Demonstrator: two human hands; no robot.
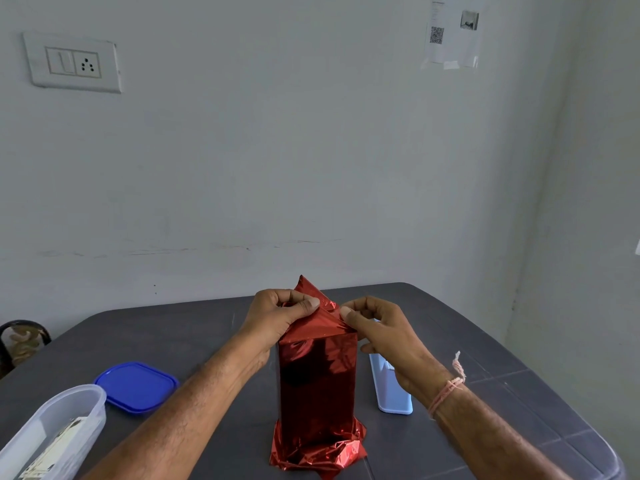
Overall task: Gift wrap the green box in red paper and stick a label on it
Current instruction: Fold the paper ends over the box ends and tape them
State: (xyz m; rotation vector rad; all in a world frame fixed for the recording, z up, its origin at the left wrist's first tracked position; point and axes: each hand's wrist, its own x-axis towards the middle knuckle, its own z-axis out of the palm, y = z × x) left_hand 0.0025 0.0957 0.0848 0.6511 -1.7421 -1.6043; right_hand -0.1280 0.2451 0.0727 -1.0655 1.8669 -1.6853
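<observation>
Your left hand (277, 317) and right hand (384, 336) each pinch the top flap (311, 325) of the tall upright box wrapped in shiny red foil paper (317, 386), standing between your wrists on the dark grey bench (467, 341).

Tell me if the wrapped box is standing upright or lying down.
Upright. The wrapped box stands on end on the table; left hand and right hand pinch the red paper at its top.
</observation>
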